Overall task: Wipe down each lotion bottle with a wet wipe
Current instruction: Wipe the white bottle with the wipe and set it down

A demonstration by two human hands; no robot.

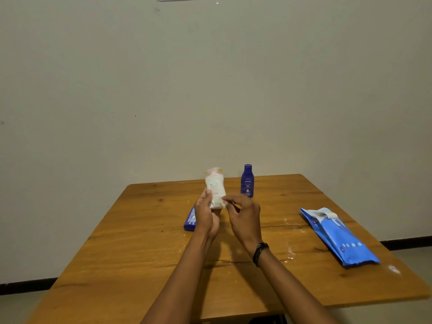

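My left hand (206, 215) grips a white lotion bottle (215, 183) from below and holds it upright above the wooden table (140, 253). A white wet wipe (217, 204) lies against the bottle's lower part. My right hand (244, 216) pinches the wipe's edge with curled fingertips at the bottle's right side. A dark blue lotion bottle (247, 181) stands upright just behind my right hand. Another blue bottle (190, 221) lies flat on the table, partly hidden behind my left hand.
A blue pack of wet wipes (339, 237) lies on the right side of the table, its flap peeled open at the far end. White smears dot the tabletop near it. A plain wall stands right behind the table's far edge.
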